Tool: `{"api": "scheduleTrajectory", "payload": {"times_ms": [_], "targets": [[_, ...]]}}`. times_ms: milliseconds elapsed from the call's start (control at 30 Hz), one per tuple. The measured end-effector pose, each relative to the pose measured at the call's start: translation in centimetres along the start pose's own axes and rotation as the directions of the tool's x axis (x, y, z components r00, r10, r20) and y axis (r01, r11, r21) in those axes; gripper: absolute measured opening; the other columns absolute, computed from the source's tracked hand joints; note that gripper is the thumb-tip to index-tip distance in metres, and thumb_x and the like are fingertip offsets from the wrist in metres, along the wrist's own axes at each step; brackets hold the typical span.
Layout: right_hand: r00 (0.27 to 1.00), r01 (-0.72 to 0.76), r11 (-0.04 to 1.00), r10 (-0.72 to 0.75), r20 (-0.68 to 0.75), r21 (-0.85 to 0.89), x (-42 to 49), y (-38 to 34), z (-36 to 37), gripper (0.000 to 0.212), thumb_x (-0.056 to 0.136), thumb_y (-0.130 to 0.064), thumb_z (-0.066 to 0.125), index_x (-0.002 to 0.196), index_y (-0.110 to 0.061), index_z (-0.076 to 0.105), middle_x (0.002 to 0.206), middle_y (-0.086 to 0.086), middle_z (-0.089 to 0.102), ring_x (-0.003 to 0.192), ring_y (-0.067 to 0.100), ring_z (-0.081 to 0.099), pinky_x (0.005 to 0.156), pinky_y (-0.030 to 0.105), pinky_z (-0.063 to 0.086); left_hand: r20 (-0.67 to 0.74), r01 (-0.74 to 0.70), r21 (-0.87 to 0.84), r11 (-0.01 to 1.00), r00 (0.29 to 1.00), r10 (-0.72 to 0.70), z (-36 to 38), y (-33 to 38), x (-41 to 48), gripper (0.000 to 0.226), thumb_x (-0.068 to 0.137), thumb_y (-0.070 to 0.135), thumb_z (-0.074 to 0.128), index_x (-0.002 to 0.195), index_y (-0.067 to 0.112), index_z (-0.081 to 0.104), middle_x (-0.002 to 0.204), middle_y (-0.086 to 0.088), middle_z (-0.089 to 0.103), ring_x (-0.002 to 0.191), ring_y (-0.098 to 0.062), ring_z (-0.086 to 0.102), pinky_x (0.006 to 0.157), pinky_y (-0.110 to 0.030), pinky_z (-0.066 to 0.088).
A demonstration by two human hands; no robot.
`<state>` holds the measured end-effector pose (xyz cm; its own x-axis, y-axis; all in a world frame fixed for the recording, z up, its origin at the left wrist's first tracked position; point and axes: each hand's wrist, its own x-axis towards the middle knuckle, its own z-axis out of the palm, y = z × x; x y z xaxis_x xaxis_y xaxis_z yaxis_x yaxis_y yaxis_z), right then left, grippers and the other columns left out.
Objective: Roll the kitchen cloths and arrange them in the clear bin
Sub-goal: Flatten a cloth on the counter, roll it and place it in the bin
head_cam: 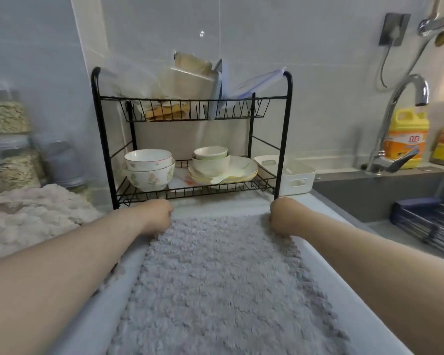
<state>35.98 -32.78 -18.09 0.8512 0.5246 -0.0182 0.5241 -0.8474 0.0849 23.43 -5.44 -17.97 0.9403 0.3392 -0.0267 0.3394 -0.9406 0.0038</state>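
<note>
A fluffy grey kitchen cloth (215, 283) lies spread flat on the counter, running from the near edge toward the dish rack. My left hand (155, 216) grips its far left corner with curled fingers. My right hand (283, 216) grips the far right corner the same way. A pinkish-beige fluffy cloth (28, 216) lies in a heap on the counter to the left. No clear bin is in view.
A black wire dish rack (190, 139) with bowls and plates stands just beyond the cloth. A white plastic basket (292, 175) sits right of it. The sink (385, 196), faucet (400, 106) and yellow detergent bottle (405, 139) are at right. Jars (13, 155) stand at left.
</note>
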Motion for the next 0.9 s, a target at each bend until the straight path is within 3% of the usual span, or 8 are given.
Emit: {"api": "scheduleTrajectory", "payload": {"times_ms": [67, 167, 267, 433, 600, 667, 767, 900], "targets": [[0.999, -0.017, 0.999, 0.018, -0.035, 0.034, 1.0, 0.2, 0.9, 0.02, 0.095, -0.018, 0.05, 0.108, -0.007, 0.062, 0.104, 0.008, 0.061, 0.093, 0.026, 0.059, 0.078, 0.034, 0.05, -0.039, -0.008, -0.029, 1.0, 0.999, 0.007, 0.7, 0.3, 0.5, 0.026, 0.09, 0.016, 0.053, 0.065, 0.016, 0.049, 0.072, -0.004, 0.05, 0.073, -0.024, 0.049, 0.062, -0.027, 0.036], [0.986, -0.046, 0.976, 0.079, -0.149, 0.213, 1.6, 0.5, 1.9, 0.017, 0.095, -0.023, 0.05, 0.104, -0.011, 0.058, 0.101, 0.008, 0.062, 0.088, 0.027, 0.059, 0.071, 0.033, 0.05, -0.085, 0.035, -0.091, 0.995, 0.995, -0.043, 0.9, 0.6, 0.5, 0.019, 0.086, 0.01, 0.057, 0.07, 0.019, 0.054, 0.08, -0.001, 0.059, 0.074, -0.018, 0.052, 0.059, -0.025, 0.037], [0.956, -0.029, 0.906, 0.149, -0.253, 0.423, 0.6, 0.9, 1.0, 0.008, 0.094, -0.018, 0.047, 0.096, -0.014, 0.053, 0.085, 0.007, 0.061, 0.077, 0.027, 0.06, 0.062, 0.034, 0.051, -0.173, 0.046, -0.308, 0.95, 0.979, -0.103, -0.4, 0.7, 0.0, 0.016, 0.084, 0.008, 0.059, 0.072, 0.017, 0.052, 0.08, -0.006, 0.06, 0.068, -0.019, 0.052, 0.055, -0.027, 0.038], [0.94, 0.067, 0.772, 0.163, -0.299, 0.632, -5.1, 1.6, -1.6, 0.016, 0.085, -0.003, 0.042, 0.089, -0.014, 0.053, 0.083, 0.011, 0.061, 0.074, 0.033, 0.065, 0.067, 0.047, 0.059, -0.132, 0.044, -0.763, 0.644, 0.966, -0.222, -2.2, 2.2, -5.5, 0.016, 0.09, -0.005, 0.043, 0.082, 0.009, 0.045, 0.076, -0.021, 0.058, 0.058, -0.03, 0.062, 0.044, -0.031, 0.05], [0.972, 0.075, 0.677, 0.115, -0.206, 0.732, -12.9, 2.0, -1.9, 0.022, 0.085, 0.004, 0.042, 0.086, -0.015, 0.053, 0.094, 0.014, 0.059, 0.078, 0.033, 0.067, 0.056, 0.042, 0.061, -0.08, 0.037, -0.85, 0.525, 0.977, -0.198, -1.3, 3.1, -13.3, 0.016, 0.093, -0.001, 0.05, 0.079, 0.007, 0.046, 0.07, -0.019, 0.059, 0.058, -0.028, 0.06, 0.046, -0.03, 0.045], [0.98, 0.078, 0.665, 0.085, -0.179, 0.743, -15.8, 1.9, -1.0, 0.025, 0.081, 0.004, 0.042, 0.083, -0.018, 0.056, 0.092, 0.011, 0.06, 0.079, 0.031, 0.067, 0.059, 0.042, 0.061, -0.088, 0.012, -0.812, 0.584, 0.986, -0.143, -0.4, 3.4, -16.2, 0.017, 0.091, 0.003, 0.054, 0.076, 0.009, 0.047, 0.064, -0.015, 0.06, 0.055, -0.025, 0.057, 0.049, -0.029, 0.041], [0.982, 0.076, 0.765, 0.054, -0.181, 0.64, -19.2, 1.9, -0.1, 0.023, 0.079, 0.0, 0.046, 0.082, -0.018, 0.059, 0.084, 0.0, 0.061, 0.076, 0.017, 0.058, 0.065, 0.031, 0.052, -0.157, -0.048, -0.572, 0.819, 0.986, -0.052, 0.5, 3.6, -19.2, 0.018, 0.087, 0.014, 0.06, 0.074, 0.018, 0.049, 0.075, -0.002, 0.062, 0.07, -0.016, 0.058, 0.06, -0.029, 0.042], [0.989, 0.082, 0.773, 0.017, -0.15, 0.628, -21.5, 1.7, 0.6, 0.017, 0.074, -0.003, 0.047, 0.072, -0.019, 0.052, 0.076, -0.001, 0.056, 0.067, 0.013, 0.048, 0.055, 0.022, 0.038, -0.036, -0.057, -0.543, 0.838, 0.998, 0.045, 0.9, 3.5, -21.7, 0.018, 0.078, 0.009, 0.052, 0.07, 0.019, 0.04, 0.103, -0.001, 0.065, 0.108, -0.021, 0.059, 0.086, -0.045, 0.047]]}}
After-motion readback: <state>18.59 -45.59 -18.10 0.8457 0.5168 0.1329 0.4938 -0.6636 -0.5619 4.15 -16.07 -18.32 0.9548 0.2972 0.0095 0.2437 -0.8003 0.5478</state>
